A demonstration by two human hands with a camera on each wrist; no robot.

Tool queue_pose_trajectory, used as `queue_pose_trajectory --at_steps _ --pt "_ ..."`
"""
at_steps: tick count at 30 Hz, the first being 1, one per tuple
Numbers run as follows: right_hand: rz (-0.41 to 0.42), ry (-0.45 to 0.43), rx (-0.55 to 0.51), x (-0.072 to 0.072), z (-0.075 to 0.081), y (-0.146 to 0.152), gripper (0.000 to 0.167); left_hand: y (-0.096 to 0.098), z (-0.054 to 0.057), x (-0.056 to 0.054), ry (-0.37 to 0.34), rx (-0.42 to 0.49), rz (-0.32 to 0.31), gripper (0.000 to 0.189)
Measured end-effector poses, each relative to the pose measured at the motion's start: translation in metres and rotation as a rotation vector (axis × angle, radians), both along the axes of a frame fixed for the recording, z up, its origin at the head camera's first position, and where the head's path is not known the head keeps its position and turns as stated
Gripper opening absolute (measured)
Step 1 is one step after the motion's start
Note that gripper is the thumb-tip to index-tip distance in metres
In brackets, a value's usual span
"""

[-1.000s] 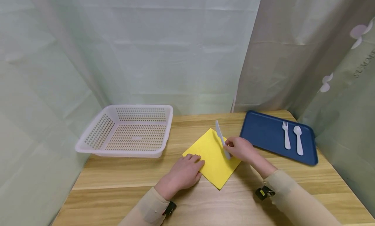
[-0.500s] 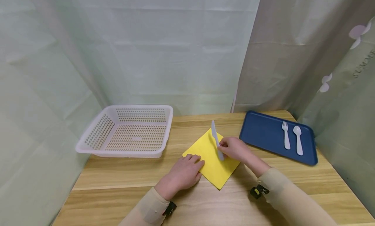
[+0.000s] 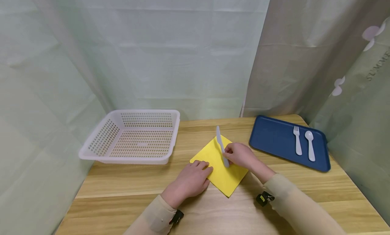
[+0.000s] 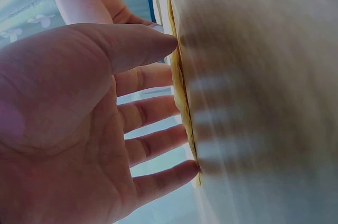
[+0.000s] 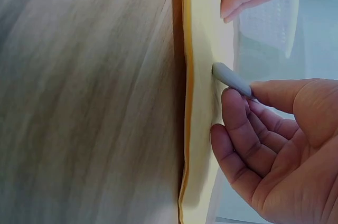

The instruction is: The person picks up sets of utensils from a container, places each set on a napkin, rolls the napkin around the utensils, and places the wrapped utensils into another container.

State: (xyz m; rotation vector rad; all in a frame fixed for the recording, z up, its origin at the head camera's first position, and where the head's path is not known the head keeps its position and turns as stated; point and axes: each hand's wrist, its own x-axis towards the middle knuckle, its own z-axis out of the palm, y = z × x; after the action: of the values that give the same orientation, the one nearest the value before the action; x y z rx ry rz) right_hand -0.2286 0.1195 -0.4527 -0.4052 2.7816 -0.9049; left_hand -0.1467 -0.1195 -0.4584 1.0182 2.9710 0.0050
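A folded yellow napkin (image 3: pixel 226 179) lies turned like a diamond on the wooden table. My left hand (image 3: pixel 191 180) rests with its fingertips on the napkin's left corner; in the left wrist view the fingers (image 4: pixel 153 110) are spread and fairly straight along its edge. My right hand (image 3: pixel 240 156) pinches a white plastic knife (image 3: pixel 220 140) by its handle over the napkin, blade pointing away from me. In the right wrist view the handle's end (image 5: pixel 227 77) is at the napkin's surface, the thumb and fingers closed round the handle.
To the right, a blue tray (image 3: pixel 271 133) carries a white fork (image 3: pixel 297 142) and a white spoon (image 3: pixel 310 145). A white perforated basket (image 3: pixel 137 159) stands at the left rear. Curtains (image 3: pixel 182 59) hang behind the table and at both sides.
My right hand has carried the knife leftward over the napkin, turning it slightly, with its tip now near the top corner. The left hand has stayed in place.
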Motion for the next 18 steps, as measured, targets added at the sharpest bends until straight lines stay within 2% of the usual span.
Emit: queue_pose_trajectory --at_steps 18 --pt "-0.028 0.041 0.094 -0.0034 -0.0060 -0.0086 0.014 0.0008 0.0002 0.0007 -0.006 -0.016 0.008 0.041"
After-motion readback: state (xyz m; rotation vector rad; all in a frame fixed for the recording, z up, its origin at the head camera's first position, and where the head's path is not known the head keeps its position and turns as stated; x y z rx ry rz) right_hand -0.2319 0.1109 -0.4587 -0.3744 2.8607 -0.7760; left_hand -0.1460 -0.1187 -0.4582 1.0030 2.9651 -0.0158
